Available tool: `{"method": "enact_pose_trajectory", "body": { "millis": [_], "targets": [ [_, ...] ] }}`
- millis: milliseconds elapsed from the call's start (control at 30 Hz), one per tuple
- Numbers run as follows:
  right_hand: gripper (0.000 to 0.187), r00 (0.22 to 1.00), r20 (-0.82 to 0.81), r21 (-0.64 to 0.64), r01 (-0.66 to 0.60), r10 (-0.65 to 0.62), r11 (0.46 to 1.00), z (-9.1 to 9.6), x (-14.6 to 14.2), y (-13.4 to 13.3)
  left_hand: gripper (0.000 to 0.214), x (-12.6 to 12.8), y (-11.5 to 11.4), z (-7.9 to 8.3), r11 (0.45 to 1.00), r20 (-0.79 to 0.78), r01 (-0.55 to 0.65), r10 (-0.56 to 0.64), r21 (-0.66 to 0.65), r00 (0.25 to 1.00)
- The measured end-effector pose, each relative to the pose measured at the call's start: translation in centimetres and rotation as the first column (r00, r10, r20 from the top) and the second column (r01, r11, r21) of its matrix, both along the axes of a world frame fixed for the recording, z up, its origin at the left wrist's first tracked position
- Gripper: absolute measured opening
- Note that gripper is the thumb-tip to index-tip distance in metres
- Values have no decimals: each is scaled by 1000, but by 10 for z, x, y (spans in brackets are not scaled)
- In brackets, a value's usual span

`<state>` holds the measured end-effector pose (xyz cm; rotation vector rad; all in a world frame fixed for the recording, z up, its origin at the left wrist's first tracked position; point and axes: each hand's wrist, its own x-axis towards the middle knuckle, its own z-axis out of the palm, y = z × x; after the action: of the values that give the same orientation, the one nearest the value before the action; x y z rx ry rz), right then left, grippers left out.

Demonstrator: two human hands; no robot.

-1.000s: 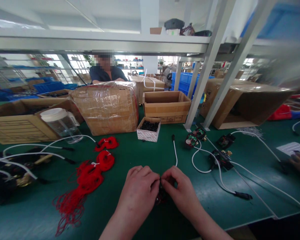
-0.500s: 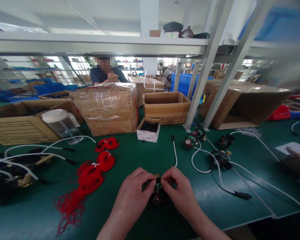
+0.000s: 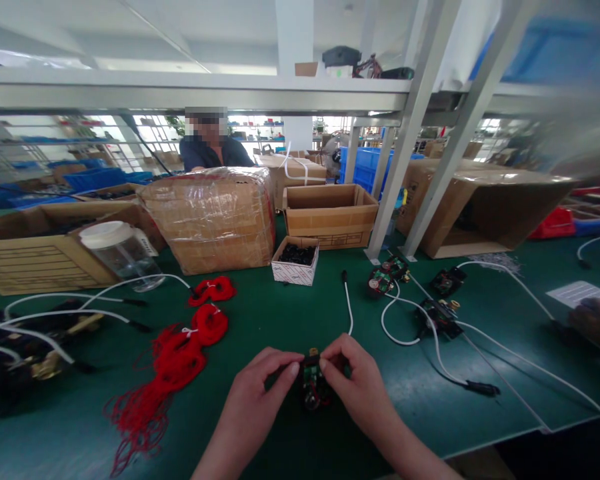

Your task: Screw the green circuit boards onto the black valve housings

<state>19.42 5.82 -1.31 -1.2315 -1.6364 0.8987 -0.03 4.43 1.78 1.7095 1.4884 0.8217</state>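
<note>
Between my hands on the green tabletop is a small electronic assembly with a green circuit board, a brass fitting on top and a round part at its near end. A small black piece lies across its upper part. My left hand has thumb and forefinger closed together at the left end of this piece. At its right end, my right hand pinches with thumb and forefinger. The fingertips partly cover both ends. A white cable with a black tip runs behind my right hand.
Red wire bundles lie left, beside black parts with white cables. More circuit-board assemblies lie right. A small box of black parts, cardboard boxes and metal posts stand behind. One person sits opposite; another person's hand shows right.
My left fingertips have shifted slightly left, showing more of the black piece and circuit board. My right hand stays about in place. The person opposite has lowered a hand.
</note>
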Motion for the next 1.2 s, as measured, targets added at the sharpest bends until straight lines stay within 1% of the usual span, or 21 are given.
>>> {"method": "enact_pose_trajectory", "body": {
  "millis": [100,300,433,600,733,833,933,1033,1100,1200],
  "targets": [
    [10,1000,-2,-2,-5,5,1000,-1,0,0,22,1,0,0,1000,32,-6,7,-28,999],
    [11,1000,-8,-8,-12,12,1000,-1,0,1,19,6,1,5,998,33,-53,54,-14,998],
    [10,1000,-22,-23,-22,21,1000,-3,1,1,23,1,0,3,999,56,-11,14,-40,998],
    [9,999,-36,-45,-25,23,999,-3,1,0,27,-3,-3,-4,994,157,36,-19,-103,987],
    [10,999,-23,-39,-24,23,999,-1,1,0,24,2,-3,-3,999,103,-13,17,-40,995],
    [13,998,39,-6,-40,40,999,3,4,1,21,5,-2,-3,999,63,-46,45,7,997],
    [21,987,123,63,-109,100,992,10,5,4,22,5,-2,-4,998,56,-50,49,22,997],
    [27,961,173,109,-238,218,965,19,2,9,23,4,-2,-4,999,61,-42,41,19,997],
    [25,937,207,120,-310,282,943,24,-2,13,23,4,-2,-3,999,55,-42,42,7,998],
    [21,915,244,126,-360,323,925,27,-5,17,22,5,-3,-2,999,45,-46,46,-11,998]
  ]
}}
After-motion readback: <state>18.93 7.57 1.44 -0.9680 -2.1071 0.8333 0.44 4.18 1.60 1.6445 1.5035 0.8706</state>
